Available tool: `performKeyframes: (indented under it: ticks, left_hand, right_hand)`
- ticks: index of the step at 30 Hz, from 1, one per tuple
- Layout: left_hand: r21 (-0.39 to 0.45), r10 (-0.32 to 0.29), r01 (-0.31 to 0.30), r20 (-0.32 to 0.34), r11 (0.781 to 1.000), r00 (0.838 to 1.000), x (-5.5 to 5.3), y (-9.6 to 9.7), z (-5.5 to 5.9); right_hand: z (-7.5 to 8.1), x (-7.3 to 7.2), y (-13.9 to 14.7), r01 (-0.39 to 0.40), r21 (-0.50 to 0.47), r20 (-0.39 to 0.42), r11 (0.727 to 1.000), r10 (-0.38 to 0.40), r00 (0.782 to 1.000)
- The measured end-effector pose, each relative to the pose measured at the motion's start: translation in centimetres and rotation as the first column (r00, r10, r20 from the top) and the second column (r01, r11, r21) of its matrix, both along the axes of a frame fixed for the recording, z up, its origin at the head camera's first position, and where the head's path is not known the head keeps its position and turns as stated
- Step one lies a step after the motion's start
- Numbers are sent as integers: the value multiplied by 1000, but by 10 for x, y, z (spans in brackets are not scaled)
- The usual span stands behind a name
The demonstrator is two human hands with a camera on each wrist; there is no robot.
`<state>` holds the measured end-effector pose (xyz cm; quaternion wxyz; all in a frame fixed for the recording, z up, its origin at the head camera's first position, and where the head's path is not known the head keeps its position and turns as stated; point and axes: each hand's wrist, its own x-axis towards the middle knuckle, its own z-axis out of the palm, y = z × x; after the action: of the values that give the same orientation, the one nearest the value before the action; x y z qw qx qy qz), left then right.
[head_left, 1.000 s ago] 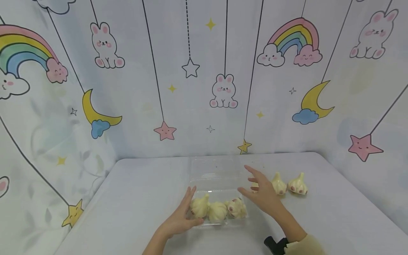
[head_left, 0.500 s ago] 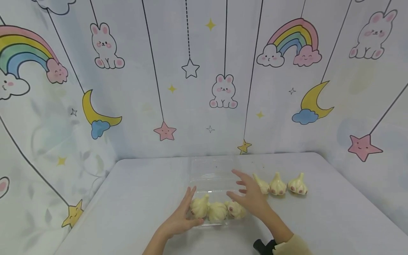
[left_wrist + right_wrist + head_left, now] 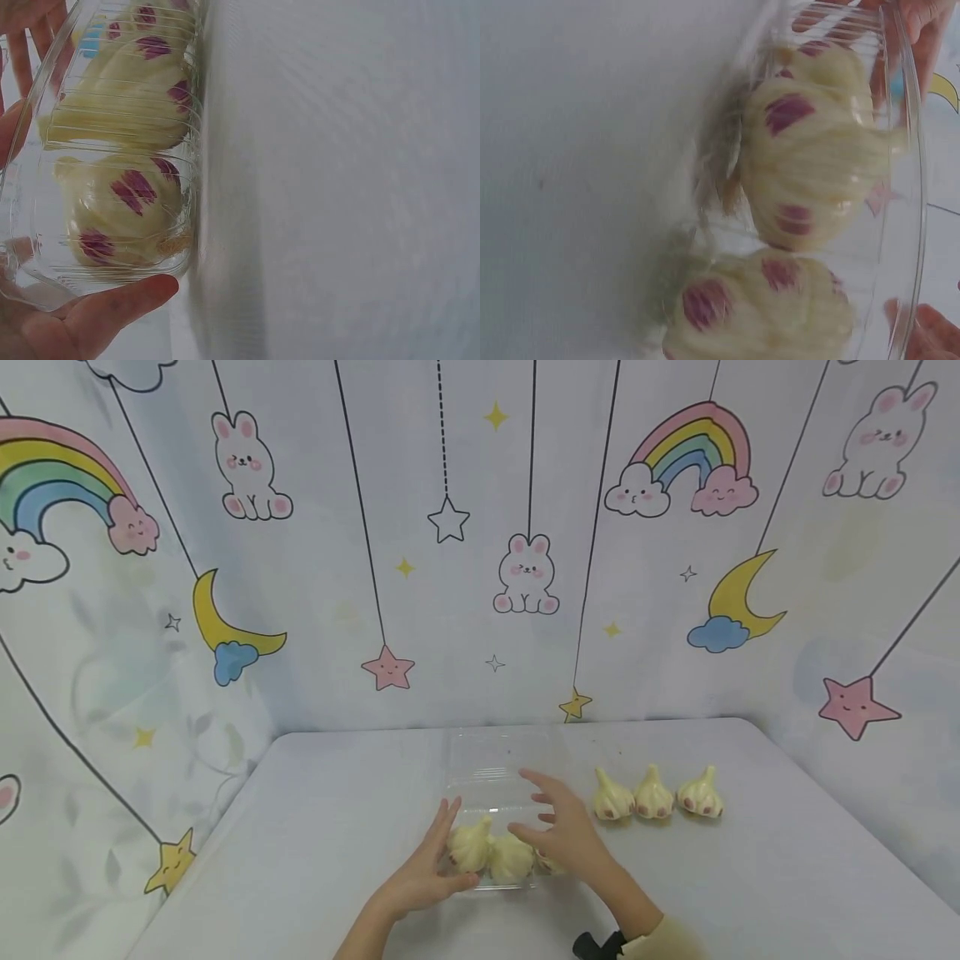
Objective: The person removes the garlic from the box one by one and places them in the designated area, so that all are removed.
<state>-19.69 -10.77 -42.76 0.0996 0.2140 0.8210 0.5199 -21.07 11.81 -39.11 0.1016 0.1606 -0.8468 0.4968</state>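
Note:
A clear plastic box (image 3: 506, 885) stands on the table with its lid (image 3: 487, 756) folded back behind it. Inside, three garlic bulbs (image 3: 512, 858) sit in a row, pale with purple patches in the wrist views. My left hand (image 3: 423, 868) holds the box at its left end, thumb (image 3: 120, 304) along the front side and fingers up the left side. Over the box's right part hovers my right hand (image 3: 566, 831), fingers spread and apart, nothing between them. It partly hides the rightmost bulb (image 3: 551, 862) in the box.
To the right of the box, three more garlic bulbs (image 3: 654, 795) stand in a row on the white table (image 3: 337, 810). A patterned curtain (image 3: 480, 568) hangs behind and at both sides. A black device (image 3: 596, 946) is strapped at my right wrist.
My right hand has moved left and slightly nearer, from beside the loose bulbs to above the box, uncovering the leftmost loose bulb. My left hand and the box have stayed put.

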Motion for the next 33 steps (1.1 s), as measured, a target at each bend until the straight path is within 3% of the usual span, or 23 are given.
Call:
performKeyframes:
  ticks: [11, 20, 33]
  left_hand:
    - [0, 3, -3, -4, 1000, 1000, 0, 0, 0]
    - [-4, 6, -6, -23, 1000, 1000, 0, 0, 0]
    - [5, -3, 3, -15, 1000, 1000, 1, 0, 0]
  right_hand:
    - [-6, 1, -17, -96, 20, -37, 995, 97, 995]
    - [-12, -1, -26, -122, 54, -89, 991, 126, 988]
    - [-15, -2, -37, -154, 110, -63, 982, 162, 985]
